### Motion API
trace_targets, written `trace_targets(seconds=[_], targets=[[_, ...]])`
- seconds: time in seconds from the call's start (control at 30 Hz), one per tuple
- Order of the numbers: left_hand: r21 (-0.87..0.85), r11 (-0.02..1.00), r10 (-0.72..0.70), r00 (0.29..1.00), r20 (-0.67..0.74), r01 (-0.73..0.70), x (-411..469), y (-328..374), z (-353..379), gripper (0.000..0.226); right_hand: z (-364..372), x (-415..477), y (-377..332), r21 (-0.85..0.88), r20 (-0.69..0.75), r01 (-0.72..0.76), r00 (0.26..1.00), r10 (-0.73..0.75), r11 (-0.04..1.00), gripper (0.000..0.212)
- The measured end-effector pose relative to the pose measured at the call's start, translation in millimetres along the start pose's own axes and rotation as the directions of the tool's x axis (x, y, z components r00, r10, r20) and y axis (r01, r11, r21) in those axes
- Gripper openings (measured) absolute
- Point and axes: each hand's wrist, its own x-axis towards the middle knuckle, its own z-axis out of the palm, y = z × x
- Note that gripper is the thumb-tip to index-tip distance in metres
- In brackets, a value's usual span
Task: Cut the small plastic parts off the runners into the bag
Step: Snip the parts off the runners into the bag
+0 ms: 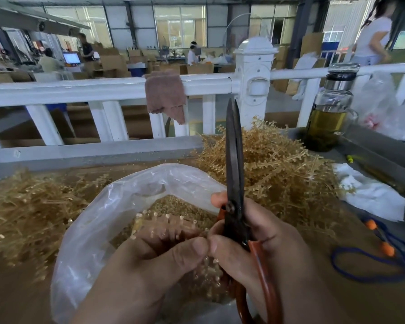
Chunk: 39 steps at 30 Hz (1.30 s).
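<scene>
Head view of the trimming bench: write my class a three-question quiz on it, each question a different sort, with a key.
1. True or false: the scissors in the right hand have their blades shut, tips up.
2. What hangs over the white railing? A a brown cloth; B a glove; C a coiled hose.
3. Fill the gap: the left hand holds a runner over the open plastic ____.
Key: 1 true; 2 A; 3 bag.
</scene>
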Motion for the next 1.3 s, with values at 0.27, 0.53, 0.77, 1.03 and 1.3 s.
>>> trace_targets(seconds=[0.27,0.53,0.77,1.03,1.3], targets=[[0.083,0.987,0.145,0.986,-0.075,-0.139,10,-9,-11,0.062,-14,-1,-3,0.044,0.132,-0.008,0.991,0.002,0.999,0.039],[0.001,0.980,0.196,0.964,-0.182,-0.199,13,9,-33,0.045,-36,13,2,-0.313,0.311,0.098,0.950,0.005,0.945,0.065],[0.182,0.958,0.253,0.953,-0.167,-0.223,12,11,-44,0.028,-44,17,6,-0.563,0.423,0.167,0.900,0.108,0.810,0.067],[0.194,0.941,0.312,0.931,-0.191,-0.276,12,12,-48,0.036,-50,18,5,-0.619,0.459,0.241,0.883,0.095,0.747,0.064],[0.131,0.958,0.273,0.948,-0.163,-0.253,10,13,-45,0.052,-53,20,5,-0.619,0.475,0.278,0.877,0.068,0.735,0.064]])
